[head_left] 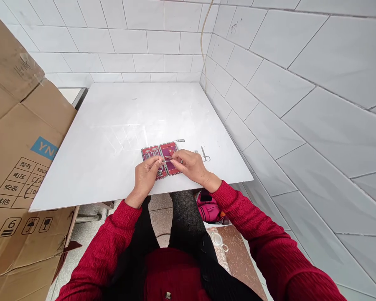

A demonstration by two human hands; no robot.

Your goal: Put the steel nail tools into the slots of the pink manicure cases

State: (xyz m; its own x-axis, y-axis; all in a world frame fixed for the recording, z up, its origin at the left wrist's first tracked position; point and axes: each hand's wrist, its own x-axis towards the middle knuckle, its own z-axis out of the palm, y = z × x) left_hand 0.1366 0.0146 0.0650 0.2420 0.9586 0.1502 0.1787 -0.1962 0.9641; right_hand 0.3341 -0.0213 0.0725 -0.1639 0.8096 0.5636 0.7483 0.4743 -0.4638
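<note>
An open manicure case (146,150) with a red lining lies near the front edge of the white table, several metal tools lined up in its left half. Above the case, my left hand (146,174) is closed in a pinch on one end of a small thin metal tool (166,161). My right hand (191,165) pinches the same tool from the other side. Fingers cover much of it, so its exact kind is not visible. Behind the case lies a nail clipper (179,140). Small scissors (204,156) rest to the right of my right hand.
The white table (113,108) meets a tiled wall (257,96) on the right. A large cardboard box (15,125) stands along the left edge. Below the table on the right are a pink bag (208,209) and a brown surface (238,255).
</note>
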